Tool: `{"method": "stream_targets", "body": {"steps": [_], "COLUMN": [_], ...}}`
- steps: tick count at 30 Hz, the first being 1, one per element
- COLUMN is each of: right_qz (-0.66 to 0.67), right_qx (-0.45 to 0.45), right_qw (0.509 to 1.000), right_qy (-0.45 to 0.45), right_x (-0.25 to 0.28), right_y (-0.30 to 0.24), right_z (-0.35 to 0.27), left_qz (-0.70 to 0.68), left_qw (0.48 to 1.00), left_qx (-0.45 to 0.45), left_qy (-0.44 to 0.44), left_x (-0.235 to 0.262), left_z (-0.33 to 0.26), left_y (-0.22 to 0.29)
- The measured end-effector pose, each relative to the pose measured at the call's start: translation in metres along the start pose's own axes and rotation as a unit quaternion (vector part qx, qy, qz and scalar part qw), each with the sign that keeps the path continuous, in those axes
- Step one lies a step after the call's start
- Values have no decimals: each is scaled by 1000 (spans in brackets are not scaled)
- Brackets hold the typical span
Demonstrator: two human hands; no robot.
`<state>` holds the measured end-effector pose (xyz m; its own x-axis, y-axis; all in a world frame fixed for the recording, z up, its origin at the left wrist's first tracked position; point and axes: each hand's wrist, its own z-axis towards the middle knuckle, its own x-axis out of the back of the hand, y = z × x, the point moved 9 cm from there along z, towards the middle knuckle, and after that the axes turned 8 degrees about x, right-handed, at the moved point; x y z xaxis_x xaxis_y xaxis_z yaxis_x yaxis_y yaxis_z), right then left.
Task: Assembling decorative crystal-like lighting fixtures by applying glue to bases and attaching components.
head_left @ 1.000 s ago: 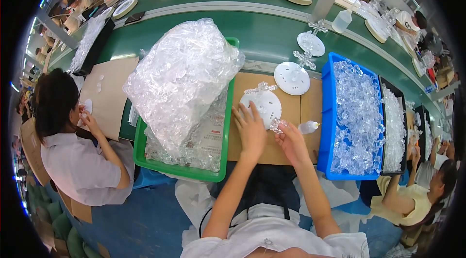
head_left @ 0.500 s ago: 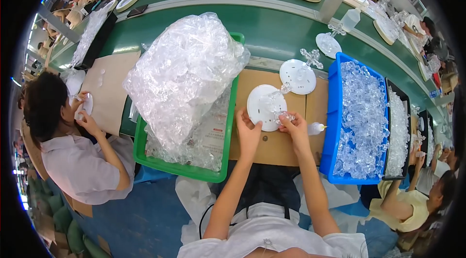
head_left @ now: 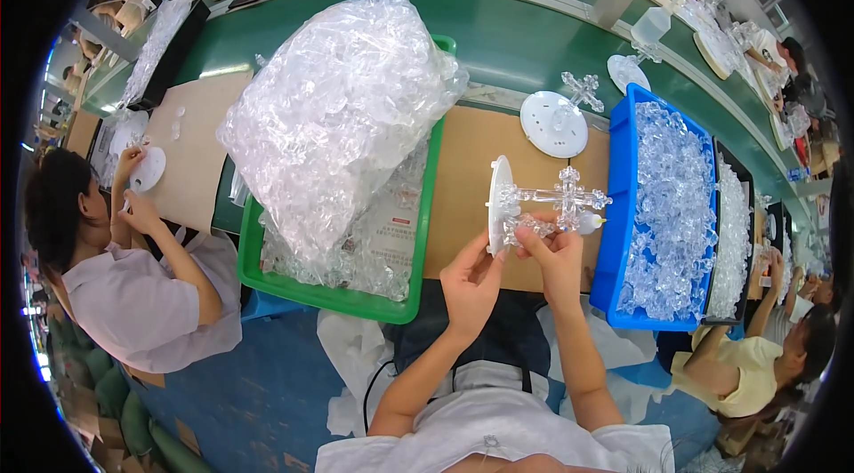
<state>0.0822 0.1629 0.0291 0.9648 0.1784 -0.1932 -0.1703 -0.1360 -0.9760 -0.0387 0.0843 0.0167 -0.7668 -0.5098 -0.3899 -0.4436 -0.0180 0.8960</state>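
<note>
At the centre of the frame, slightly right, the person's left hand (head_left: 470,282) grips the lower edge of a white round disc (head_left: 498,204), which is turned on edge so that its face points toward the right of the frame. The right hand (head_left: 553,251) is closed around clear plastic pieces at the disc's face, where a clear crystal-like cross (head_left: 569,199) sticks out sideways from it. Both are held up over a brown cardboard sheet (head_left: 463,171) that lies on the green bench (head_left: 507,28). Just right of the hands stands a blue bin (head_left: 623,206) filled with clear plastic parts. Left of the cardboard, a green tray (head_left: 338,300) carries a large clear bag (head_left: 338,108) stuffed with more clear pieces. Above the hands, toward the upper right, a second white disc (head_left: 553,124) lies flat with another clear cross (head_left: 583,89) beside it. At the left edge of the frame a co-worker (head_left: 133,295) in a light shirt sits holding a small white disc (head_left: 147,169).
</note>
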Motion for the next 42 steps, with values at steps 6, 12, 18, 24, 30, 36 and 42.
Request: {"method": "stream_targets", "body": {"steps": [6,12,18,24,30,36,42], "right_qz": [-33,-37,-44,-37,-83,-331,-513], "right_qx": [44,62,60,50,114,190,232], "right_qw": [997,996,997,998,990,923,820], "right_qy": [44,47,29,17,10,-40,-98], "right_x": [1,1,-4,-3,-8,-30,-56], "right_y": [-3,-10,-16,-16,-19,3,32], "right_z": [-15,-17,-16,-15,-20,11,39], "left_qz": [58,46,121,196,203,-74,73], "left_qw": [998,998,988,965,963,997,997], "left_qx": [0,-46,-99,-170,-173,7,-8], "left_qy": [4,-6,15,22,39,-6,-5], "left_x": [3,1,3,-3,-1,24,37], "left_z": [-2,-7,-10,-18,-20,22,-32], "left_y": [2,10,20,32,30,-51,-11]}}
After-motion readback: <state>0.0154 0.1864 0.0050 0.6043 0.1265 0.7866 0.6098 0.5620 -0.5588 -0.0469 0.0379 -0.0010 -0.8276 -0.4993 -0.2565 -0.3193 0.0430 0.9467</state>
